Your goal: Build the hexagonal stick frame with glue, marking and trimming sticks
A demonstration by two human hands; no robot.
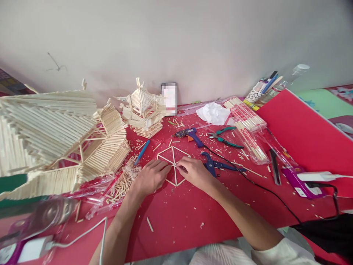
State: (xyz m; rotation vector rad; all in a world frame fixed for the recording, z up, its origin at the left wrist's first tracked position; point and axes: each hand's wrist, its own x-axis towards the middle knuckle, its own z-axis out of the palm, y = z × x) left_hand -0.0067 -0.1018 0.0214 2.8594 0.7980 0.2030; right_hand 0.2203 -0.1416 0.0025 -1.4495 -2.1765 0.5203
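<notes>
Red, scrap-strewn tabletop (182,217) meets pale wall (176,40); left fingers (163,168) and right fingers (184,162) touch a stick hexagon (173,156), grip I cannot tell.

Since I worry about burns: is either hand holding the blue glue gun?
No, the blue glue gun lies on the red table, while the left hand and right hand are at the stick hexagon.

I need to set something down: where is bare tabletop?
The broadest patch of red tabletop, with few scraps, lies between the left forearm and right forearm, in front of the hexagonal stick frame. A smaller one lies between the right forearm and black cable. Crowded: beyond the frame, with glue gun and pliers; left, with cut sticks.
</notes>
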